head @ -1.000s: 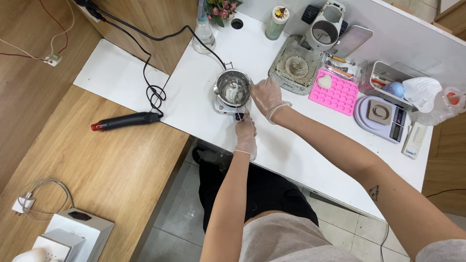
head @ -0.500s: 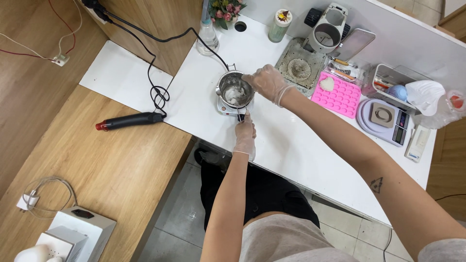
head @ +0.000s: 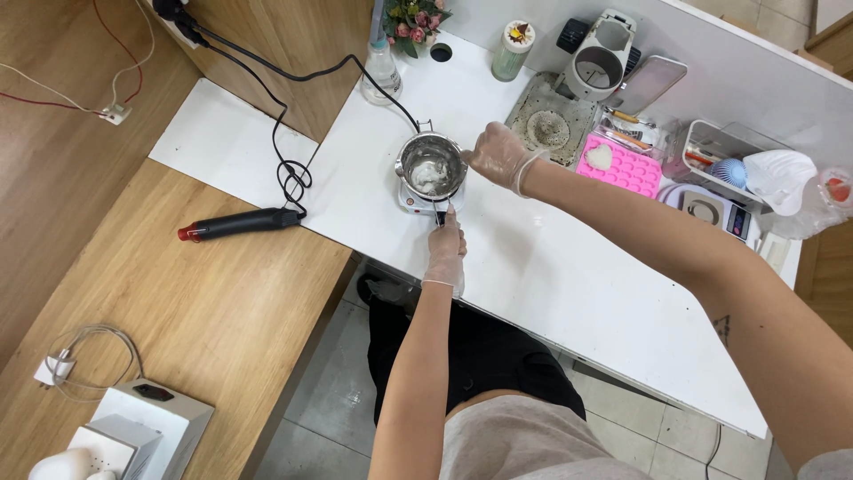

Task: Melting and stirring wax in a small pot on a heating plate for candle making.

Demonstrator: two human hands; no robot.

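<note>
A small steel pot (head: 431,164) with whitish lumps inside sits on a little white hot plate (head: 409,200) on the white table (head: 551,276). My gloved left hand (head: 447,247) grips the pot's black handle (head: 441,213), which points toward me. Beside the pot's right rim is my gloved right hand (head: 499,156), fingers curled and touching or nearly touching the rim. Whether it holds anything is hidden.
A black heat gun (head: 235,222) with a red tip lies on the wooden bench to the left, its cord looping to the wall. Behind the pot stand a spray bottle (head: 380,67), a grey slab (head: 546,124), a pink silicone mould (head: 622,164) and a scale (head: 711,213).
My right hand has drawn back from over the pot's right edge to just beside the rim. My left hand stays on the handle. The view shifted slightly.
</note>
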